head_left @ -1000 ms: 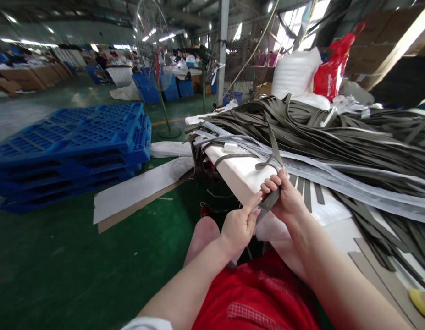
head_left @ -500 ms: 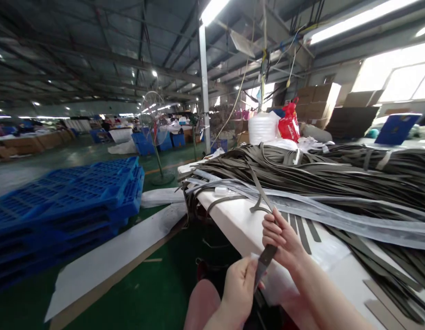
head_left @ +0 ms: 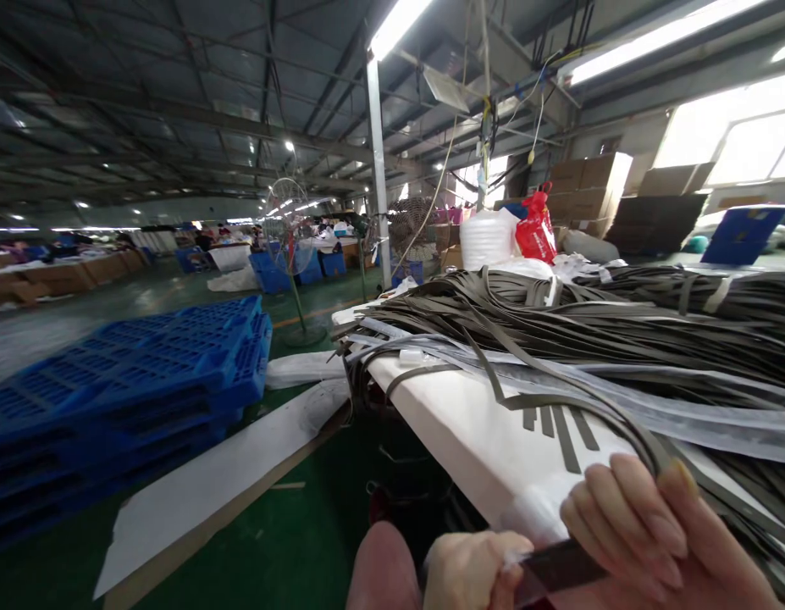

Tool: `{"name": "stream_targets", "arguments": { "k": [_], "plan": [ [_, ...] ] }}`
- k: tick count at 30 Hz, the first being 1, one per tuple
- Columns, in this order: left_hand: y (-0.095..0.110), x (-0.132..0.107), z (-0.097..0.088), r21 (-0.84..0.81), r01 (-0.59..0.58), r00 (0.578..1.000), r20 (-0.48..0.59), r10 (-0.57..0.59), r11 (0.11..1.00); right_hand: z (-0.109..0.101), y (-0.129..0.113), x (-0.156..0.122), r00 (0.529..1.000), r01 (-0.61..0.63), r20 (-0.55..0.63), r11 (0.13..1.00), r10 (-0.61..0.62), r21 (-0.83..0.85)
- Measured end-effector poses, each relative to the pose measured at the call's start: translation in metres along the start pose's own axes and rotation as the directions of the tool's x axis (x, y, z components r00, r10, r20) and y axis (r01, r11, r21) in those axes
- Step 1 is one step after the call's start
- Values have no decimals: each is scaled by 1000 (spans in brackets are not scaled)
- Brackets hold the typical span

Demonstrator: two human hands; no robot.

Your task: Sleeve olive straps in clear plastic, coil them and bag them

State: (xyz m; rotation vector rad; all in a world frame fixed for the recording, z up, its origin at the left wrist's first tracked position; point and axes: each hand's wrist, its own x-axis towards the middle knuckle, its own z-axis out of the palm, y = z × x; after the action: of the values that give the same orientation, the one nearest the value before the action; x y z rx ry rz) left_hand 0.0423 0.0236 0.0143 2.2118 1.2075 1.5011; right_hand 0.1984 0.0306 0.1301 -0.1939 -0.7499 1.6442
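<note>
My right hand (head_left: 652, 534) is closed around a dark olive strap (head_left: 557, 398) at the bottom right of the view. The strap curves up from my fingers to the big pile of olive straps (head_left: 621, 322) on the white table (head_left: 468, 424). My left hand (head_left: 474, 568) sits at the bottom edge, pinching the lower end of the same strap next to the right hand. A few short strap pieces (head_left: 557, 428) lie flat on the table just beyond my fingers.
Stacked blue plastic pallets (head_left: 131, 381) stand on the green floor at left, with a white board (head_left: 227, 483) beside them. A standing fan (head_left: 290, 254), a pillar, a red bag (head_left: 535, 233), a white foam roll and cardboard boxes lie beyond the table. My knee (head_left: 383, 572) shows below.
Both hands have pulled toward me and down with the strap, drawing more of it out of the pile. The camera tilted up between the first and second frame.
</note>
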Motion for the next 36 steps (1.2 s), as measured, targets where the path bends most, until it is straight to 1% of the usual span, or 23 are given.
{"name": "stream_targets", "arguments": {
  "k": [1, 3, 5, 7, 8, 10, 12, 14, 15, 16, 17, 18, 20, 23, 25, 26, 27, 29, 30, 31, 33, 35, 36],
  "plan": [
    [0, 6, 1, -72, 25, 998, 54, -21, 997, -2, 7, 6, 1000, 4, -15, 1000, -4, 21],
    [1, 15, 3, -186, 136, 985, 127, -113, 973, -7, 25, 16, 999, -21, -35, 1000, 21, 17],
    [5, 21, 6, -239, 267, 962, 114, -247, 933, -12, 42, 24, 995, -81, -55, 995, 78, -49],
    [7, 21, 9, -258, 359, 933, 89, -348, 897, -17, 46, 32, 988, -132, -91, 988, 125, -80],
    [7, 20, 9, -262, 383, 923, 91, -373, 886, -19, 40, 38, 985, -146, -99, 987, 139, -70],
    [3, 14, 8, -242, 396, 918, 107, -381, 886, -25, 15, 54, 987, -137, -87, 990, 136, -15],
    [-2, 7, 5, -215, 407, 912, 141, -384, 888, -36, -19, 72, 994, -34, -106, 998, 39, 46],
    [-7, 1, 1, -225, 460, 883, 221, -415, 859, -49, -48, 86, 993, 41, -112, 998, -35, 48],
    [-8, 0, 0, -243, 493, 862, 265, -432, 835, -54, -56, 91, 992, 66, -113, 997, -62, 30],
    [-7, 2, 0, -267, 522, 844, 299, -445, 810, -58, -58, 93, 991, 77, -111, 997, -76, 3],
    [-6, 4, 1, -288, 537, 834, 320, -449, 793, -60, -55, 94, 990, 78, -112, 997, -81, -28],
    [-4, 9, 3, -306, 538, 834, 329, -443, 786, -60, -46, 92, 991, 68, -115, 996, -74, -56],
    [1, 22, 8, -328, 512, 851, 323, -415, 794, -55, -18, 84, 991, 23, -131, 995, -35, -93],
    [6, 38, 17, -315, 499, 864, 254, -435, 808, -45, 25, 68, 980, -95, -183, 991, 78, -90],
    [6, 40, 21, -281, 489, 872, 188, -453, 826, -43, 36, 62, 968, -158, -207, 985, 142, -66],
    [5, 37, 21, -261, 477, 879, 173, -445, 839, -44, 32, 61, 967, -162, -207, 986, 148, -48],
    [3, 32, 21, -242, 461, 886, 178, -428, 854, -47, 24, 62, 971, -143, -198, 989, 134, -31],
    [-4, 17, 18, -211, 444, 889, 225, -398, 871, -53, -4, 65, 984, -59, -167, 998, 57, -10],
    [-7, 9, 17, -206, 450, 881, 261, -395, 869, -56, -21, 66, 988, -4, -154, 1000, 3, -10],
    [-10, 1, 16, -209, 468, 866, 303, -399, 859, -59, -37, 66, 988, 50, -143, 999, -52, -15],
    [-14, -11, 16, -238, 541, 813, 392, -430, 806, -64, -59, 65, 983, 121, -134, 992, -123, -22],
    [-14, -14, 18, -278, 607, 765, 457, -453, 744, -67, -66, 62, 980, 138, -143, 990, -139, -16],
    [-12, -11, 20, -296, 624, 754, 468, -460, 723, -68, -63, 61, 981, 127, -150, 992, -127, -9]
  ]
}}
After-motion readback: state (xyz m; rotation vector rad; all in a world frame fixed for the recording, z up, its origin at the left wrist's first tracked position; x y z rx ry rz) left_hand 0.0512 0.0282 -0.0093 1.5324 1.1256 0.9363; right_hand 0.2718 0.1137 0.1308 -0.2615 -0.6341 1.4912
